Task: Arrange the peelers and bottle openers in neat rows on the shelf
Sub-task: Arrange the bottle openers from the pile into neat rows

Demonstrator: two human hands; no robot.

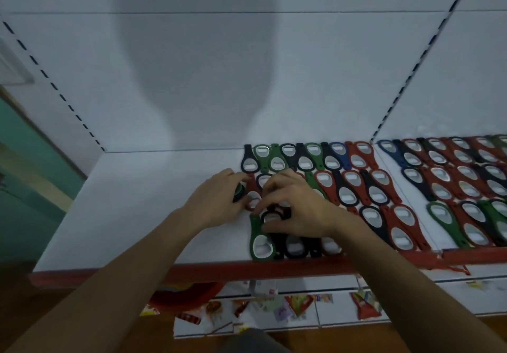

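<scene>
Several flat bottle openers in black, green, red and blue lie in rows on the white shelf point(131, 210), from its middle to the right edge. My left hand point(216, 202) holds a dark green opener point(238, 191) at the left end of the second row. My right hand point(296, 210) pinches a black opener point(271, 217) just beside it, fingers curled over the row. A green opener point(260, 239) lies at the left end of the front row, below both hands. Openers under my hands are partly hidden.
The shelf has a red front edge point(109, 274) and a white back wall with slotted uprights point(417, 64). A second shelf panel point(428, 223) on the right carries more openers. Below, a red basin point(186, 295) and scattered packets lie on the floor.
</scene>
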